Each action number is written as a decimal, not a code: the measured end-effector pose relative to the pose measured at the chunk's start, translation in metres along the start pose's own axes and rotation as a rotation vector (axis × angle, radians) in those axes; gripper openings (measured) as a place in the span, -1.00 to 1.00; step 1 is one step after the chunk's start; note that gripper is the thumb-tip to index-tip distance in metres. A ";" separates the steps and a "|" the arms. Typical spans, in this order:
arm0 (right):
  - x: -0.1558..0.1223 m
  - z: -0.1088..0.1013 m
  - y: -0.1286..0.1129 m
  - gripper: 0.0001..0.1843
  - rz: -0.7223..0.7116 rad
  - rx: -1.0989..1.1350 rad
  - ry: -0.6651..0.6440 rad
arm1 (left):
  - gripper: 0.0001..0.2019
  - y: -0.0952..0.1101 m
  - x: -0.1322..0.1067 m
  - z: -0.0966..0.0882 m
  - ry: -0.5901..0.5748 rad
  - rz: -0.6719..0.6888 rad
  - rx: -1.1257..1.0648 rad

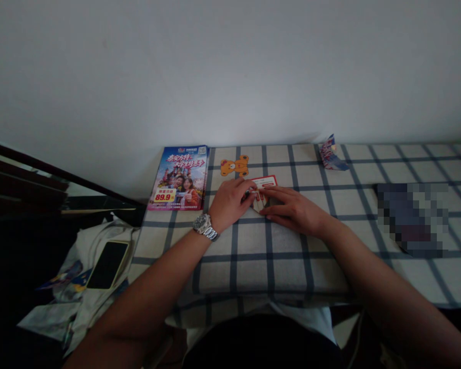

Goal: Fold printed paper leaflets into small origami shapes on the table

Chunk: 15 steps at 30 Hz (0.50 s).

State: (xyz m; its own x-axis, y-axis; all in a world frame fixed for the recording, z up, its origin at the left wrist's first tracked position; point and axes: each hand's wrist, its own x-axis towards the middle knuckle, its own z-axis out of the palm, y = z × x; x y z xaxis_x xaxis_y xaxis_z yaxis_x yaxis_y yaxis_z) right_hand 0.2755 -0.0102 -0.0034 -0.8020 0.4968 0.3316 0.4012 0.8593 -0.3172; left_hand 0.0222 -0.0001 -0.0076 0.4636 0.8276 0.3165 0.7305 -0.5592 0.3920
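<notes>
A small folded paper flyer, white with red print and a red edge, lies on the checked tablecloth between my two hands. My left hand, with a metal watch at the wrist, has its fingers bent and closed on the paper's left side. Reaching in from the right, my right hand rests its stretched fingers on the paper's right side, with a gap between index finger and thumb. Both hands partly cover the paper, so its exact folds are hidden.
A stack of colourful flyers sits at the table's back left, beside a bear picture. A folded coloured paper piece stands near the wall. At right lies a pixelated dark item. A phone rests on white bags at left.
</notes>
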 end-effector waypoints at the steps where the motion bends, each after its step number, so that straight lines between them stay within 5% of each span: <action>1: 0.000 0.000 0.000 -0.75 0.002 0.002 0.000 | -0.86 0.001 0.000 0.000 -0.001 -0.003 0.000; 15: 0.001 0.003 -0.004 -0.69 0.010 -0.051 0.007 | -0.86 0.003 0.000 0.001 0.048 -0.020 0.061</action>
State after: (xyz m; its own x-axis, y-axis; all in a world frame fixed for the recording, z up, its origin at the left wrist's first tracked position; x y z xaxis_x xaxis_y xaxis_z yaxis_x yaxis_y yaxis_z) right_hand 0.2713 -0.0135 -0.0041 -0.7948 0.5060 0.3351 0.4314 0.8594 -0.2747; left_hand 0.0247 -0.0019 -0.0076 0.4248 0.8347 0.3506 0.7693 -0.5369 0.3462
